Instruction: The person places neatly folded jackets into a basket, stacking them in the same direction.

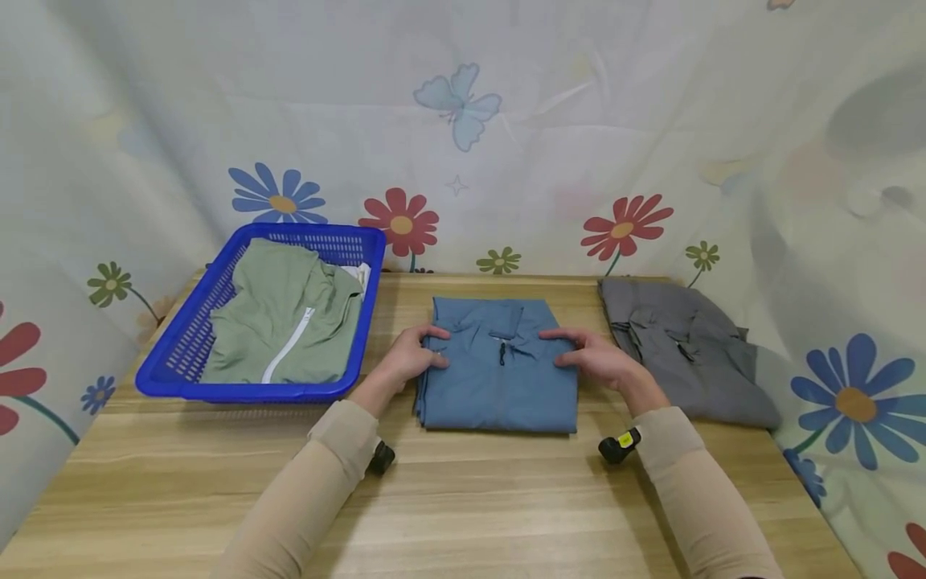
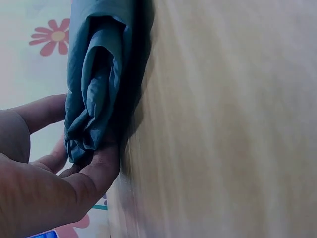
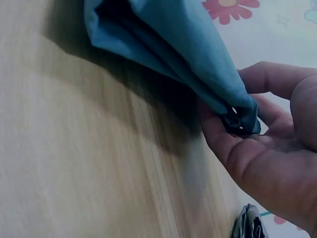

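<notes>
A blue jacket (image 1: 499, 394), folded into a rectangle with its collar and dark zipper pull facing up, lies in the middle of the wooden table. My left hand (image 1: 414, 354) pinches its left edge, and my right hand (image 1: 600, 359) pinches the right one. The left wrist view shows the rolled layers of the blue jacket (image 2: 77, 64) between the fingers of my left hand (image 2: 54, 188). In the right wrist view, my right hand (image 3: 277, 168) has fingers above and below the cloth, whose edge there slants over a shadow on the table.
To the left stands a blue plastic basket (image 1: 162, 378) holding a light green zip jacket (image 1: 289, 322) and something white. A folded grey jacket (image 1: 694, 354) lies on the table's right side. Behind the wooden table (image 1: 492, 507) hangs a flower-printed curtain (image 1: 579, 121).
</notes>
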Tool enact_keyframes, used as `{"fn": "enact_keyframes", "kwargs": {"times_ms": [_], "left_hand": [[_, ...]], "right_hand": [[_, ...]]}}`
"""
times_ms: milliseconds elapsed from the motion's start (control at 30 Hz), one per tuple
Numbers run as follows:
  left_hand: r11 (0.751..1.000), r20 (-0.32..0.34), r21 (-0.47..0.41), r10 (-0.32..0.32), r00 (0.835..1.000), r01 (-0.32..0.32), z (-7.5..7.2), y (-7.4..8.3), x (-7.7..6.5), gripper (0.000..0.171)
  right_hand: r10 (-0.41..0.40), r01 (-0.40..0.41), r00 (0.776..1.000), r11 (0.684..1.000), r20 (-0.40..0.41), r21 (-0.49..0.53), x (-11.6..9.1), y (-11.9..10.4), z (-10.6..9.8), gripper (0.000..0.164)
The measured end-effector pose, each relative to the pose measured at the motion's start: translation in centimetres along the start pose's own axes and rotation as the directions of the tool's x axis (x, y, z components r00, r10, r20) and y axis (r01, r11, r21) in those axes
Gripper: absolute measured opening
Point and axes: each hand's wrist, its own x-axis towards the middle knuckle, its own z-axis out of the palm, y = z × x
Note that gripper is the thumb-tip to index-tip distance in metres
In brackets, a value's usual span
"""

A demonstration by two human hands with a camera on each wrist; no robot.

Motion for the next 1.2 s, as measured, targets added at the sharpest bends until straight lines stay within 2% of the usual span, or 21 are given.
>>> {"fn": "enact_keyframes", "kwargs": {"times_ms": [267,433,633,933,1200], "left_hand": [[1.0,-0.031,0.012,0.019,0.999,-0.019,-0.2,0.6,-0.6,0.046],[0.999,-0.049,0.019,0.051,0.998,-0.05,-0.3,1.5,-1.2,0.048],[0.995,-0.068,0.05,0.09,0.994,-0.087,-0.7,3.1,-2.0,0.048],[0.98,-0.063,0.127,0.159,0.985,-0.15,-2.6,5.3,-3.2,0.046],[0.976,-0.06,0.145,0.172,0.983,-0.162,-4.9,6.5,-4.3,0.046]], "right_hand": [[0.011,-0.013,1.0,0.996,-0.018,-0.093,-0.1,-1.0,0.5,0.055],[0.027,-0.028,0.999,0.998,-0.025,-0.057,-0.1,-1.9,0.5,0.056],[0.002,-0.004,0.999,0.999,-0.034,-0.053,-0.7,-3.6,0.6,0.056],[-0.031,0.026,0.998,0.997,-0.06,-0.073,-1.5,-6.0,0.8,0.057],[-0.048,0.05,0.997,0.999,-0.056,0.022,-1.4,-7.8,1.7,0.058]]}}
